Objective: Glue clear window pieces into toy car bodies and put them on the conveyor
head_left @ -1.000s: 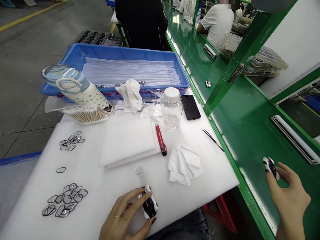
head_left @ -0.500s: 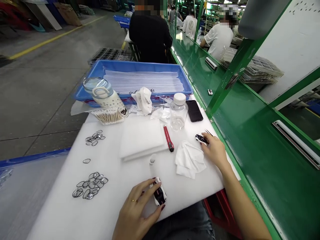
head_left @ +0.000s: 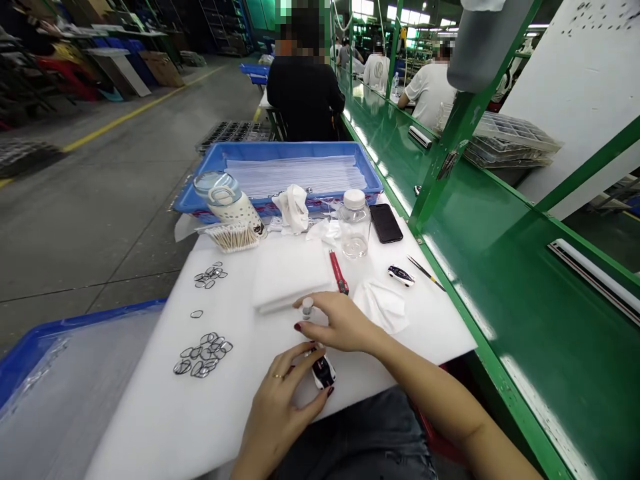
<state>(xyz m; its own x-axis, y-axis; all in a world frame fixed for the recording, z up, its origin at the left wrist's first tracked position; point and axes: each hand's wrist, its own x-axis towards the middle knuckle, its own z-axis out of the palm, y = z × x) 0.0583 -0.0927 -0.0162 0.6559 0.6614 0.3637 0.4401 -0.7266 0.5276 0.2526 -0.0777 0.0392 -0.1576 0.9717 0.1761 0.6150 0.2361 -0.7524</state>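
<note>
Near the front edge of the foam-covered table, my left hand [head_left: 280,400] grips a small white-and-black toy car [head_left: 324,372] between fingers and thumb. Just beyond it is my right hand [head_left: 340,323], thumb and forefinger apart around some small round greyish pieces [head_left: 307,307]; no firm hold on them shows. A second toy car [head_left: 401,275] lies at the right, with black-tipped tweezers [head_left: 425,272] beside it. Between that car and my right hand rests a crumpled white cloth [head_left: 383,307]. A red utility knife [head_left: 339,270] lies beside the folded white foam sheet [head_left: 287,273].
Thin dark rings lie in two piles [head_left: 204,355] on the left. A clear bottle [head_left: 355,230], phone [head_left: 386,223], cotton swabs [head_left: 233,237] and patterned tumbler [head_left: 235,207] stand farther back, before a blue tray [head_left: 295,150]. A green conveyor [head_left: 525,300] runs along the right; people sit ahead.
My right hand has left the second toy car and tweezers, which now lie on the table, and moved left to the small round pieces. My left hand still grips its car.
</note>
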